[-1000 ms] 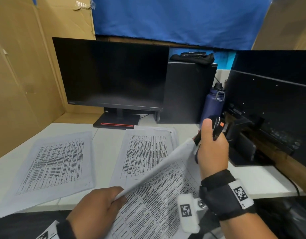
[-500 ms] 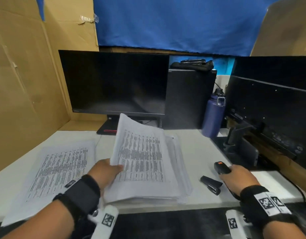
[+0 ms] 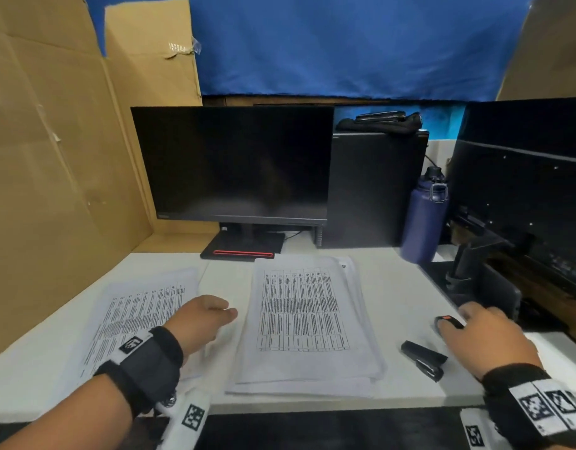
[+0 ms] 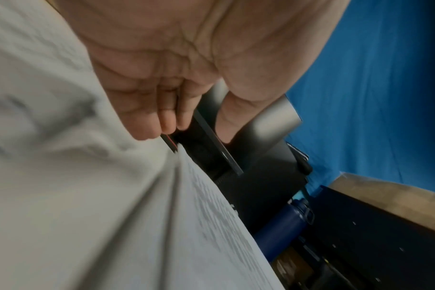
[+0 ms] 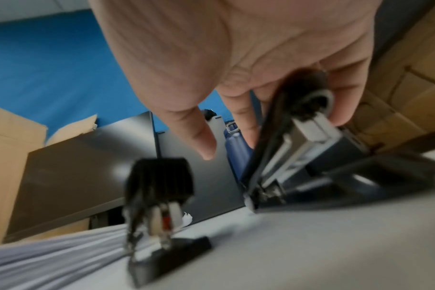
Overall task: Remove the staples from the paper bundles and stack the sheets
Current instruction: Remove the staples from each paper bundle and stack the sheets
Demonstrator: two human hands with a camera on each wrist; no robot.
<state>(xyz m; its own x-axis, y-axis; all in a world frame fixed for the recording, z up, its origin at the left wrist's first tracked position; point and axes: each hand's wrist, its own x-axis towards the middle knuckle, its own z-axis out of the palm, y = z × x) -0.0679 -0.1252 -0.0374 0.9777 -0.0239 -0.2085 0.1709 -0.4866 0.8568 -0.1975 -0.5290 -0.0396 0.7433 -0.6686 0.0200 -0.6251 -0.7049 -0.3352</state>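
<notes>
Since half a second ago, the left hand (image 3: 204,319) has let go of the lifted sheets, and these now lie flat on the middle paper stack (image 3: 307,323). The hand has moved to the left and hovers between this stack and the left paper pile (image 3: 140,313). In the left wrist view its fingers (image 4: 166,117) are loosely bent together and hold nothing, with the thumb a little apart.

The right hand (image 3: 488,339) stays at the right side of the white desk (image 3: 393,287), over the black tool with an orange mark (image 3: 448,321). In the right wrist view the fingers (image 5: 246,121) and the thumb (image 5: 201,141) are spread apart. The black tool (image 5: 298,141) hangs with its back end near the palm and its tip on the desk. I cannot tell surely whether the outer fingers grip it or only touch it, because the picture is blurred.

A small black stapler (image 3: 424,358) lies on the desk just beside the right hand, between it and the middle paper stack. The sheets of the stack are printed with tables and lie slightly uneven at the edges.

Behind the papers stands a dark monitor (image 3: 234,164), beside it a black computer case (image 3: 374,190) and a blue bottle (image 3: 424,219).
</notes>
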